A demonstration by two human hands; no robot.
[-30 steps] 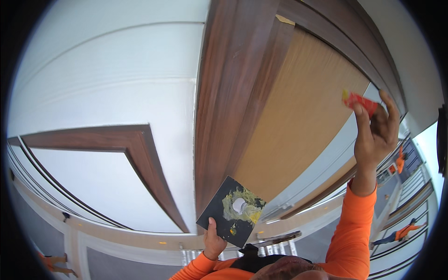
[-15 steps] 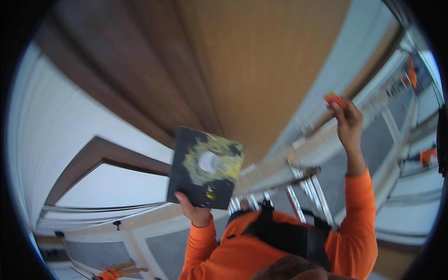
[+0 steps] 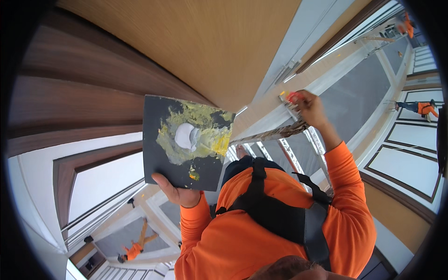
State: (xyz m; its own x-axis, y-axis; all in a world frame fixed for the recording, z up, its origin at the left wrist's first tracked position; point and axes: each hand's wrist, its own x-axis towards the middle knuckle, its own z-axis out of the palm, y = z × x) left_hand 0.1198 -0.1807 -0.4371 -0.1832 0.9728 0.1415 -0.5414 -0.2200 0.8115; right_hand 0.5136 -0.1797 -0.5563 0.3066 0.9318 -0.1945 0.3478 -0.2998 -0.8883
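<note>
Board, dark and four-sided, at left of centre in the frame, its smeared face turned up to the viewer. Behind it, a light brown wood panel fills the top of the frame. Dark brown wood trim sweeps across the upper left. Below centre is the wearer's orange shirt, crossed by a black harness. Grey floor stretches toward the upper right, far below. A metal ladder stands at the centre, beside the board's right edge. Three co-workers in orange appear small: lower left, right edge and upper right. The left hand is clamped on the board's lower edge, thumb over the face; its other fingers are hidden. The right hand, right of centre and well apart from the board, pinches a scraper, small, red and slightly blurred. On the board lie yellow-green smears and, smaller, a rounded white lump of paste.
</note>
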